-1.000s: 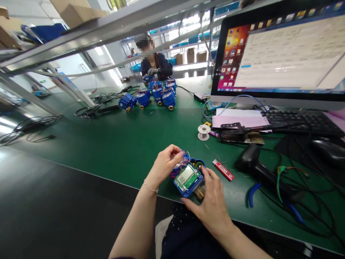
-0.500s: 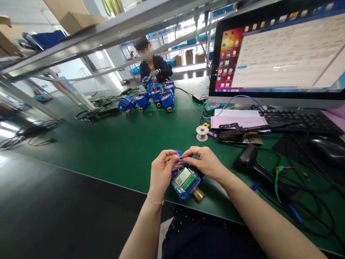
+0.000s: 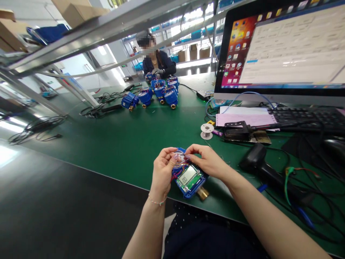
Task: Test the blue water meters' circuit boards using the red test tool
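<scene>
A blue water meter lies near the table's front edge, with a green circuit board and a small display showing in its open case. A brass fitting sticks out on its near right side. My left hand is closed in a pinch over the meter's round far part, at a thin dark wire. From the right, my right hand pinches the same wire, fingertips close to the left ones. Red and other coloured wires run between the board and the round part. The wire's ends are hidden by my fingers.
Several blue meters stand at the back, before a person in gloves. To the right are a solder spool, a soldering iron holder, a barcode scanner, a keyboard and a monitor.
My fingertips have drawn slightly apart, and the dark wire now shows between them. The whole view has shifted a little, with the table's things appearing further right.
</scene>
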### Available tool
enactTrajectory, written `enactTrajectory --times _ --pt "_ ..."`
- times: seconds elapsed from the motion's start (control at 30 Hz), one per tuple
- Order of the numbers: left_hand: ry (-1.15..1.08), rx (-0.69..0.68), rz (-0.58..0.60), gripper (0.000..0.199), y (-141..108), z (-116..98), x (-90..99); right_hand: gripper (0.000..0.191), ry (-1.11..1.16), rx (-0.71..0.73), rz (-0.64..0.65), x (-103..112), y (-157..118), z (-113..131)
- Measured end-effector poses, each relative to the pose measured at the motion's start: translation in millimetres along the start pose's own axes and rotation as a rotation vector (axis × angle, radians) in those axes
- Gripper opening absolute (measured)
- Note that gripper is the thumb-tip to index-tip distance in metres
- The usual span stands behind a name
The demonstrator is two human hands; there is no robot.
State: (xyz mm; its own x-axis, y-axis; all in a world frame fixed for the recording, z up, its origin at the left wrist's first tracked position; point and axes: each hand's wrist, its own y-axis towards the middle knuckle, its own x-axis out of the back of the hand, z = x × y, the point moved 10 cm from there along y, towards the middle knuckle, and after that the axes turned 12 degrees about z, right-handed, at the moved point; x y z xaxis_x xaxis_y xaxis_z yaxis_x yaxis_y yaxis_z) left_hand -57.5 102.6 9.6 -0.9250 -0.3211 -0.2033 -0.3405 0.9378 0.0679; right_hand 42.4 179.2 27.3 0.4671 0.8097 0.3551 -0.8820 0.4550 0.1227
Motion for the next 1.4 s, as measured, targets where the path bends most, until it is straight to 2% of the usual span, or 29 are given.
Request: enactTrajectory --times 0.1,0.2,0.33,0.47,0.67,0.77,0.93,1.4 --pt "0.242 0.026 0.055 0.029 1.7 -2.1 -5.1 0.009 0.062 0.003 0.035 -2.2 3.0 -1.7" --pt "0.481 0.012 0.029 0.02 1.6 -6.1 -4.8 0.011 0.136 0.006 0.046 -2.1 3.8 -4.5" --pt "0.611 -0.011 -0.055 0.023 -1.9 -10.6 0.2 0.024 0.223 -0.007 0.04 -1.8 1.1 -9.2" --pt "0.662 0.015 -0.037 0.023 -5.2 -13.0 -2.4 0.021 0.325 -0.018 -0.028 1.7 -3.3 -15.5" --pt "1.0 -0.001 -0.1 0.017 -15.2 -32.0 -11.3 0.02 0.429 0.029 -0.119 6.6 -6.4 -20.2" --pt "0.997 0.006 -0.111 0.018 -16.9 -32.4 -11.9 0.019 0.428 0.037 -0.138 7.9 -7.5 -20.6" --pt "0.862 0.049 -0.097 0.019 -15.2 -21.2 -5.6 0.02 0.454 0.039 -0.152 8.0 -9.5 -20.8" --pt "0.79 -0.002 -0.105 0.019 -10.9 -19.9 -2.8 0.021 0.445 0.063 -0.164 9.0 -9.7 -18.5"
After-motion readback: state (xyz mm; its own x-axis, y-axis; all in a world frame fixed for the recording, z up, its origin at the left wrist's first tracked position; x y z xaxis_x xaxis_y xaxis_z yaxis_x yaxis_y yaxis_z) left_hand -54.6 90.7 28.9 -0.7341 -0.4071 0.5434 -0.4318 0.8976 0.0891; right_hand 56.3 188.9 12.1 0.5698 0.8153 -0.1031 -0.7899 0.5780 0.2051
